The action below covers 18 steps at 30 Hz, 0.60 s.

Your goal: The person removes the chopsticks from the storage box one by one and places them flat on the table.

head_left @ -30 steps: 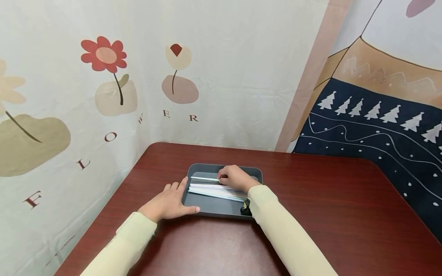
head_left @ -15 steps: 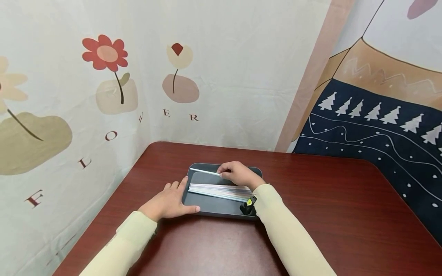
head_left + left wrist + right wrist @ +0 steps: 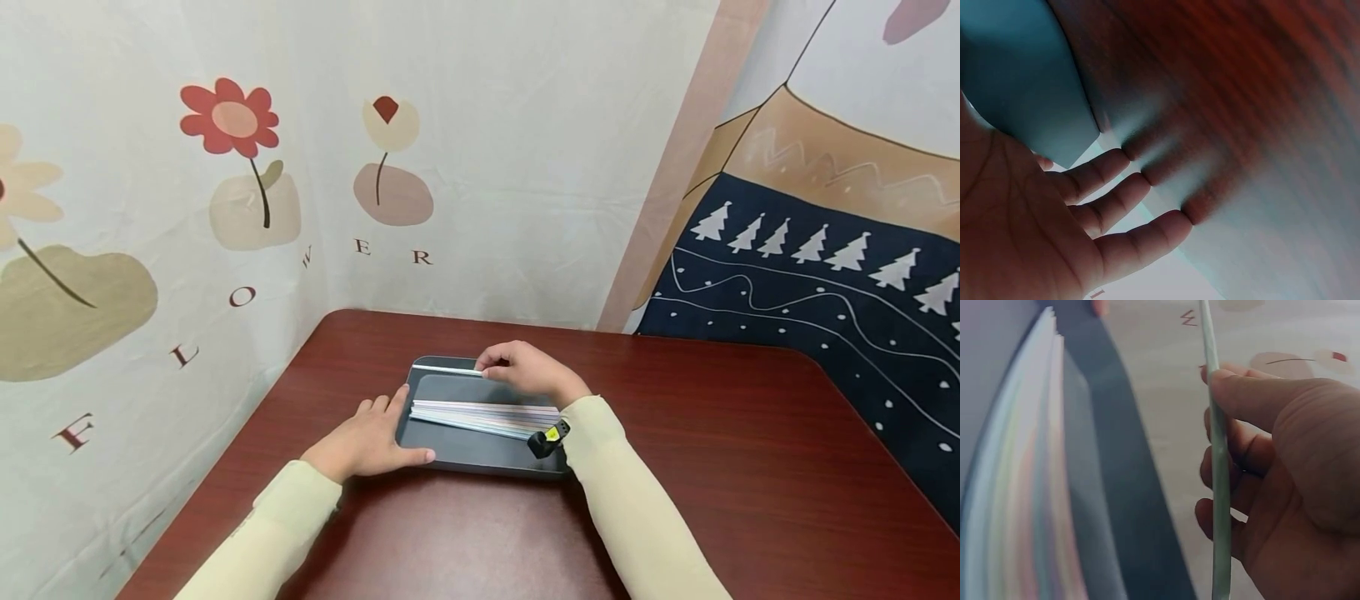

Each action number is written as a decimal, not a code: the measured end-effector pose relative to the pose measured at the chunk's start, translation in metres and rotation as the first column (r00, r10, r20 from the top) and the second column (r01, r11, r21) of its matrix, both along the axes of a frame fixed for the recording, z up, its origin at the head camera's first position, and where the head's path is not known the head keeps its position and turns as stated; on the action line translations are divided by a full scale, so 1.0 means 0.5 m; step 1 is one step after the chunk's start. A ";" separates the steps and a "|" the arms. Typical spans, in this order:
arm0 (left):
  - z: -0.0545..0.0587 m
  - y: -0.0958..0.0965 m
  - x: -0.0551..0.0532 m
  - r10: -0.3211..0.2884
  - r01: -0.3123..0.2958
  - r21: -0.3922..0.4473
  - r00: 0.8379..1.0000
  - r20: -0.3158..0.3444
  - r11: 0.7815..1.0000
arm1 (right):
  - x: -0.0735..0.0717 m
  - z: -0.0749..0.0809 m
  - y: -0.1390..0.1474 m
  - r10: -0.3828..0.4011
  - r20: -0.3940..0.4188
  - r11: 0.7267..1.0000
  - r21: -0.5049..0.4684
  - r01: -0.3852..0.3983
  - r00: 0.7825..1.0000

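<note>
A grey rectangular tray (image 3: 472, 454) stands on the table. My left hand (image 3: 366, 442) rests at its left end, fingers spread and straight, the thumb along the front rim; in the left wrist view its fingertips touch the tabletop beside the tray wall. My right hand (image 3: 517, 368) pinches a long, thin pale green strip (image 3: 1221, 475) between thumb and fingers. That strip is held over the tray's back rim, pointing left. A fanned bundle of pastel strips (image 3: 472, 417) lies across the tray floor; its right end is partly hidden by the right wrist's camera.
The dark red wooden table (image 3: 712, 433) extends to both sides of the tray. Behind it hangs a pale cloth (image 3: 525, 208) with flowers and letters. A navy and tan printed cloth (image 3: 810, 275) hangs at the right. A small black camera (image 3: 543, 442) sits at the right wrist.
My right hand has lifted the single strip away from the bundle and moved it toward the tray's back rim, slightly right. The left hand has stayed in place.
</note>
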<state>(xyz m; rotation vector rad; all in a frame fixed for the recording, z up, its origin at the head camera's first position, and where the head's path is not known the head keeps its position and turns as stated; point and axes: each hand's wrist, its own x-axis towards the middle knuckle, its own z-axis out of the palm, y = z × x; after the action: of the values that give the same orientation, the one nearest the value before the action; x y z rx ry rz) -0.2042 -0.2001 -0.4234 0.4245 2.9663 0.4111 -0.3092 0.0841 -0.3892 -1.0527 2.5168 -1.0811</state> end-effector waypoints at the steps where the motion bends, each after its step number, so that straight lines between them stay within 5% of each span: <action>1: 0.000 0.000 0.000 0.004 -0.004 -0.003 1.000 0.003 1.000 | 0.000 0.004 0.004 0.006 0.000 1.000 0.000 -0.006 1.000; 10: -0.001 0.001 -0.003 0.015 -0.014 -0.019 1.000 0.016 1.000 | 0.002 0.037 0.062 0.046 -0.005 0.999 0.015 -0.046 0.999; 18: -0.005 -0.002 -0.007 0.008 -0.008 -0.013 1.000 0.014 1.000 | 0.004 0.052 0.150 -0.013 0.003 1.000 0.016 0.013 1.000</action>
<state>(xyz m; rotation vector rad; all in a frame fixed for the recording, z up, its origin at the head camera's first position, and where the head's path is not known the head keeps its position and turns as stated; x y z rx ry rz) -0.2076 -0.2010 -0.4261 0.4066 2.9569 0.3935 -0.3070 0.1594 -0.3634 -1.0307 2.5291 -1.0631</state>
